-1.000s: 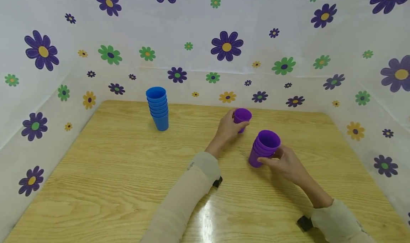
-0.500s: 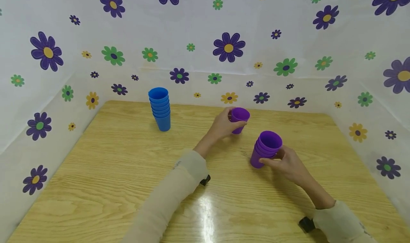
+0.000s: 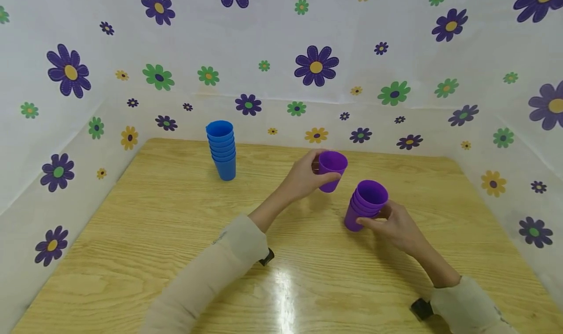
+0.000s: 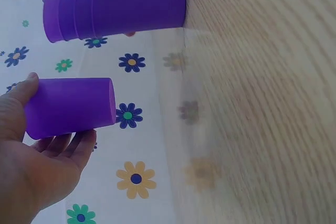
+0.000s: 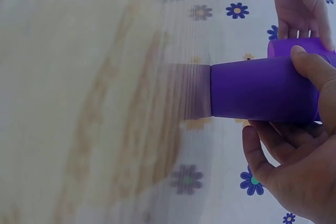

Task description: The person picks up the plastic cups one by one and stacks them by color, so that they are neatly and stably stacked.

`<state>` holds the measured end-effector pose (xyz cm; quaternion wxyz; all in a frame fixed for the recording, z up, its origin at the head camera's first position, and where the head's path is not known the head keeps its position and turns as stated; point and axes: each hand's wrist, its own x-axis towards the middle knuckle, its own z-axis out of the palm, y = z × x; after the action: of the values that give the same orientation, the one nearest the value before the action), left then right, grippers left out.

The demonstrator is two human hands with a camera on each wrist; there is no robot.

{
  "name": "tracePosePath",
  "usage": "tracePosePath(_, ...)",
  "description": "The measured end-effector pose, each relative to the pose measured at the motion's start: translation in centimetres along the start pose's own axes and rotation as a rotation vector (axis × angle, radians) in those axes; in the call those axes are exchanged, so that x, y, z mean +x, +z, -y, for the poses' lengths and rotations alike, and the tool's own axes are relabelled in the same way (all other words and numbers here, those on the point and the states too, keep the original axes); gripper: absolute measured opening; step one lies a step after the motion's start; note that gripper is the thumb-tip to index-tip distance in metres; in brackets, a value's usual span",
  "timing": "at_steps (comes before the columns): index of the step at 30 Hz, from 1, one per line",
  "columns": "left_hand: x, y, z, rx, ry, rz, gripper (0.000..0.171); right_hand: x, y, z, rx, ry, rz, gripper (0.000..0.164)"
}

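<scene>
My left hand (image 3: 305,176) grips a single purple cup (image 4: 73,106) by its side, thumb in front and fingers behind. In the left wrist view that cup's base is raised off the table. To the right and nearer, my right hand (image 3: 398,226) holds a stack of several purple cups (image 3: 360,211), thumb and fingers around its side. The stack stands upright with its base on the table, as the right wrist view shows. The single cup is upright, mouth up, a short way behind and left of the stack.
A tall stack of several blue cups (image 3: 226,167) stands at the back left of the wooden table (image 3: 154,216). A white flowered sheet (image 3: 264,40) rises behind the table and along both sides.
My left hand has lifted the single purple cup off the table and drawn it slightly nearer. My right hand and the purple stack have stayed in place.
</scene>
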<state>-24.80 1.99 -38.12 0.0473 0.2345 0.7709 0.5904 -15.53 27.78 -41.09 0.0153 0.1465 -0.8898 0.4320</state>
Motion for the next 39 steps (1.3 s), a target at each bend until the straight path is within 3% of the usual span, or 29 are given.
tracePosePath(15, -2.5, -1.2, -2.2, -0.029, 0.01, 0.043, 0.063, 0.0, 0.0, 0.0, -0.004, -0.025, -0.002, 0.049)
tracePosePath(28, -3.1, -0.7, -5.2, -0.092, 0.074, 0.098, 0.063, 0.0, 0.0, -0.2, 0.01, -0.052, 0.002, 0.048)
tracePosePath(39, -2.7, 0.3, -6.9, -0.116, 0.107, 0.115, 0.066, -0.1, 0.0, -0.2, 0.017, -0.054, 0.012, 0.051)
